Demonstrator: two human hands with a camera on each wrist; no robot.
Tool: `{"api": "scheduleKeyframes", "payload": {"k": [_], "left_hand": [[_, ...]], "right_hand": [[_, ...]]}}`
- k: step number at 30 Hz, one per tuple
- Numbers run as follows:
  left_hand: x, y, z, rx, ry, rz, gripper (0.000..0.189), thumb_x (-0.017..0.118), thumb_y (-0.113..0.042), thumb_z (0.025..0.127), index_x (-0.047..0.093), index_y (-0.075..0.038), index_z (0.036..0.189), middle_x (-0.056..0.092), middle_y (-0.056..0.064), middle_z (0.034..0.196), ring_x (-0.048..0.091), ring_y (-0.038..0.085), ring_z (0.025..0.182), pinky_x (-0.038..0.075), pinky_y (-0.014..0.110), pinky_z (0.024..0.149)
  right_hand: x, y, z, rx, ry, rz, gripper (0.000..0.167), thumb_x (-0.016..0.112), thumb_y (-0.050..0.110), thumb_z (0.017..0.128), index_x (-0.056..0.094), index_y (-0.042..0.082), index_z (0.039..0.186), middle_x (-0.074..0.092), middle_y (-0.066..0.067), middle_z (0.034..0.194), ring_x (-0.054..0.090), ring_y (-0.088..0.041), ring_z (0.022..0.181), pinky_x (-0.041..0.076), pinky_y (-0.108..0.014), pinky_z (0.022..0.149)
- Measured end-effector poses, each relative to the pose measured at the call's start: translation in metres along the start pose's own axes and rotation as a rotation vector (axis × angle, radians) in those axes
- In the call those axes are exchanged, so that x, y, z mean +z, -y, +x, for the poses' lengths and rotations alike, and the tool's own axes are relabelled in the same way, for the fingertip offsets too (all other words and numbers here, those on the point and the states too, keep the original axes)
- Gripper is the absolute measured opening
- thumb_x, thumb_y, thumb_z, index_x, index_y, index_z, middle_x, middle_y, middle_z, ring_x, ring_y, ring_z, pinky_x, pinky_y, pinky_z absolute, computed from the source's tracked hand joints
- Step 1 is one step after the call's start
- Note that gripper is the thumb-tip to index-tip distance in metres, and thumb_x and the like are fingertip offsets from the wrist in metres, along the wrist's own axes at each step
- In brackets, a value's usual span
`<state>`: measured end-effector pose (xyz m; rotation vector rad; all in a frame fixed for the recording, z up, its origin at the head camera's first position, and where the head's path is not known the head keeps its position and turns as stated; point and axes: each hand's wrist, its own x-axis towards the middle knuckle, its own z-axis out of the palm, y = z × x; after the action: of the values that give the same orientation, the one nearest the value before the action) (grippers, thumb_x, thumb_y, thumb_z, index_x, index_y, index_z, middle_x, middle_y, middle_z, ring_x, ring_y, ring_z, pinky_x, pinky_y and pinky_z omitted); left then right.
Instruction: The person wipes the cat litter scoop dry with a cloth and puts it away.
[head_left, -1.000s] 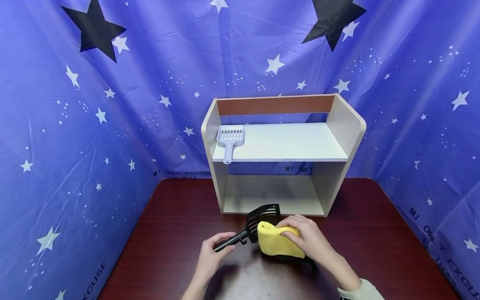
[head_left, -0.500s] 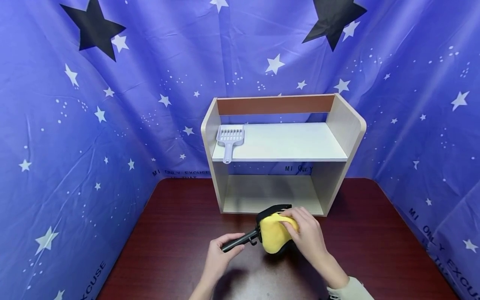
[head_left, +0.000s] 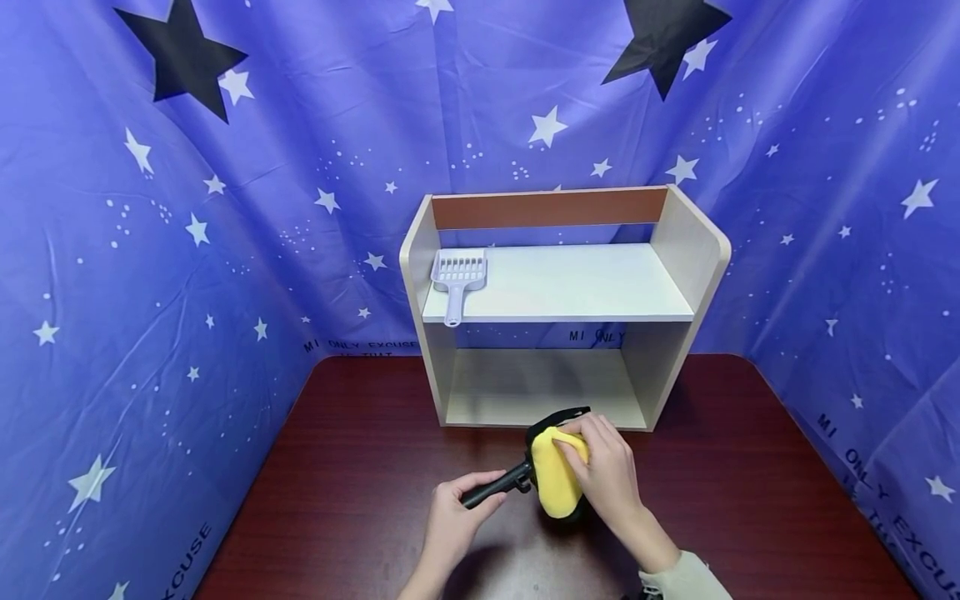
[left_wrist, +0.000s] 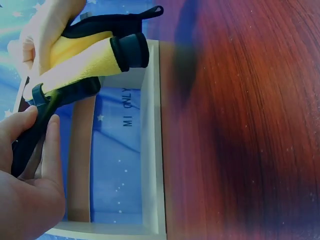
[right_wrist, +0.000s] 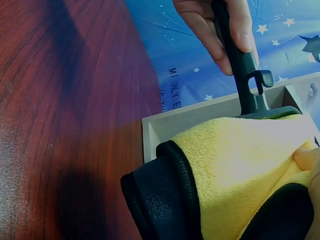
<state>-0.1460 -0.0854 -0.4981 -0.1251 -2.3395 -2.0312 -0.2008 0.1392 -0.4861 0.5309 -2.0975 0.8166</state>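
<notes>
A black slotted litter scoop (head_left: pixel 498 487) is gripped by its handle in my left hand (head_left: pixel 450 523), between thumb and fingers. A folded yellow cloth (head_left: pixel 557 477) with a dark, black-edged back covers most of the scoop's head. My right hand (head_left: pixel 609 471) pinches the cloth's upper part and holds it against the head. The right wrist view shows the cloth (right_wrist: pixel 240 165) lying over the scoop below a small hook on its handle (right_wrist: pixel 241 75). Seen from the left wrist, the cloth (left_wrist: pixel 82 65) drapes past the head, with a black loop at one corner.
Behind the hands stands a pale two-tier shelf unit (head_left: pixel 690 237) on a dark red wooden table (head_left: pixel 337 450). On its upper board, at the left, lies a light grey-lavender slotted scoop (head_left: pixel 456 279). A blue starry curtain (head_left: pixel 315 125) surrounds the table's back and sides.
My left hand and the black scoop have shifted right, bringing the scoop's head under the cloth. The right hand has moved slightly left and the cloth now looks narrower.
</notes>
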Motion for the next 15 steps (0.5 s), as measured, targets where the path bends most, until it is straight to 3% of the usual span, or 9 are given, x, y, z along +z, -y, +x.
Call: {"api": "scheduleKeyframes", "payload": {"k": [8, 15], "left_hand": [[0.0032, -0.0015, -0.002, 0.005, 0.011, -0.065, 0.026, 0.08, -0.006, 0.08, 0.076, -0.002, 0.106, 0.075, 0.017, 0.11, 0.068, 0.0, 0.086, 0.055, 0.014, 0.073], [0.0008, -0.0001, -0.0017, -0.008, 0.022, -0.069, 0.026, 0.082, -0.009, 0.08, 0.077, -0.005, 0.105, 0.076, 0.014, 0.108, 0.068, -0.001, 0.085, 0.055, 0.014, 0.073]], "right_hand": [[0.0039, -0.0062, -0.0009, 0.053, -0.023, -0.078, 0.026, 0.086, 0.008, 0.071, 0.065, 0.009, 0.086, 0.067, -0.001, 0.079, 0.061, -0.016, 0.072, 0.048, -0.033, 0.061], [0.0032, -0.0099, -0.0001, 0.111, -0.018, -0.123, 0.032, 0.089, 0.006, 0.066, 0.061, 0.01, 0.081, 0.064, 0.0, 0.074, 0.059, -0.015, 0.067, 0.049, -0.035, 0.056]]}}
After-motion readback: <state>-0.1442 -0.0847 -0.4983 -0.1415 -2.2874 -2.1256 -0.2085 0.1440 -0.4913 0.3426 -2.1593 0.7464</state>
